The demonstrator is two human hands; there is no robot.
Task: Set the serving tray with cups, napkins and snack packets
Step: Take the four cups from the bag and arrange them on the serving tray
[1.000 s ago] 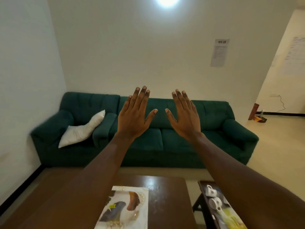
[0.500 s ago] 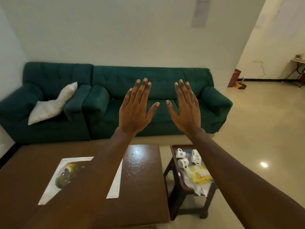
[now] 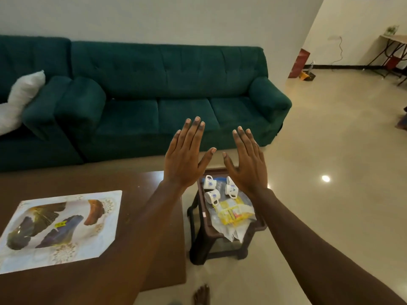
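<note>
My left hand (image 3: 186,155) and my right hand (image 3: 246,161) are raised side by side in the air, fingers straight, backs toward me, holding nothing. Below them a small dark stool (image 3: 199,219) carries three white cups with blue flowers (image 3: 212,195), yellow snack packets (image 3: 231,213) and clear plastic wrapping. A flat white serving tray printed with feathers (image 3: 63,225) lies on the brown table (image 3: 136,271) at the left, with nothing on it. Napkins cannot be told apart from the wrapping.
A green sofa (image 3: 171,84) with a white cushion (image 3: 22,93) stands behind the table. Shiny beige floor spreads to the right, with a side table (image 3: 394,47) far back. A bare foot (image 3: 201,294) shows at the bottom edge.
The view has tilted down and turned right, bringing the tray, table and stool fully into sight. Both hands stay raised and spread, now lower over the stool.
</note>
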